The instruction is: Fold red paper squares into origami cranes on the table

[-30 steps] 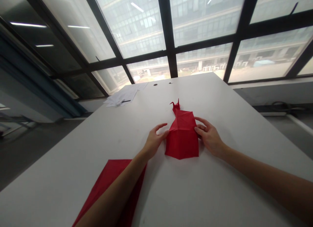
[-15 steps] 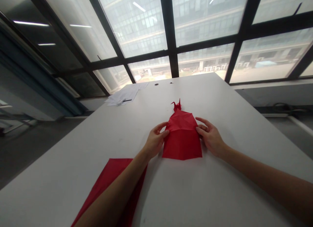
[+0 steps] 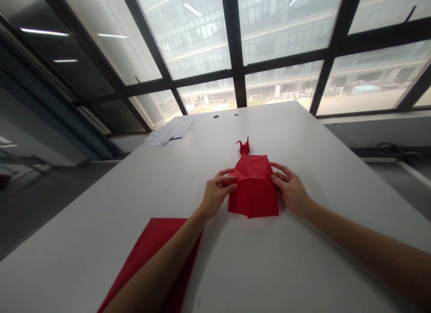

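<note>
A creased sheet of red paper (image 3: 254, 196) is held between my two hands over the white table. My left hand (image 3: 217, 191) pinches its left edge, thumb and fingers closed on it. On the opposite edge, my right hand (image 3: 291, 187) grips the sheet between thumb and fingers, the index finger stretched along the side. A horizontal crease crosses the sheet, and its upper part looks wrinkled. Just beyond its far edge stands a small folded red paper crane (image 3: 244, 147). More red paper (image 3: 148, 250) lies at the lower left, partly hidden under my left forearm.
The white table (image 3: 303, 259) reaches toward large dark-framed windows. White papers (image 3: 171, 132) with a dark pen-like object on them lie at the far left. Two small dark spots show near the far edge. A blue curtain (image 3: 50, 93) hangs at the left.
My left hand has shifted slightly right, its fingers further over the sheet. The sheet's left side has come inward and its near edge now bends. My right hand has barely moved.
</note>
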`<state>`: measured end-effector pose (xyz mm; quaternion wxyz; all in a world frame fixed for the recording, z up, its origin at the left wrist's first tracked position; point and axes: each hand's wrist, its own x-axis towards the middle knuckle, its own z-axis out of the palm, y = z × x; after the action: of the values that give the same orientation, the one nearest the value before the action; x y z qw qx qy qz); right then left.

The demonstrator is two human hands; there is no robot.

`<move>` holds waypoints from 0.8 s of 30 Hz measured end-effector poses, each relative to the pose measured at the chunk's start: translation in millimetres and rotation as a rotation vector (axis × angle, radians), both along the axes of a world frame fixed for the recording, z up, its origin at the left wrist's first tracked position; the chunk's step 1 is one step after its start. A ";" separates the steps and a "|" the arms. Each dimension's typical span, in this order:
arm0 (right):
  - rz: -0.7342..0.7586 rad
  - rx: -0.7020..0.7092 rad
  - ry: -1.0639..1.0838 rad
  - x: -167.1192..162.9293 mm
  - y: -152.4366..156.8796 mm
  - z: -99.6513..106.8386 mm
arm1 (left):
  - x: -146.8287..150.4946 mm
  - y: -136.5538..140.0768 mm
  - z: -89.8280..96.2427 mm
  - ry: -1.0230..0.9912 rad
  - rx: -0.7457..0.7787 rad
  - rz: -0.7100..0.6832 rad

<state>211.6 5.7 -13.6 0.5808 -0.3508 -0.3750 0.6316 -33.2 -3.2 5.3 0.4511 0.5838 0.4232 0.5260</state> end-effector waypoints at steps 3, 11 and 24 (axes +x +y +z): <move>0.001 -0.004 0.010 -0.5 0.2 0.4 | 1.0 0.0 -1.3 0.022 0.016 0.042; 0.017 0.019 -0.109 -2.4 -0.2 -1.1 | 1.0 1.1 -5.0 0.248 0.248 0.092; 0.115 0.234 -0.520 -2.0 -3.3 4.9 | 9.1 -20.2 15.0 0.601 0.696 -0.065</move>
<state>209.7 2.4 -8.7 0.4649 -0.4097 -0.6008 0.5051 -24.1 -23.4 20.3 0.1018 0.8400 0.3150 0.4298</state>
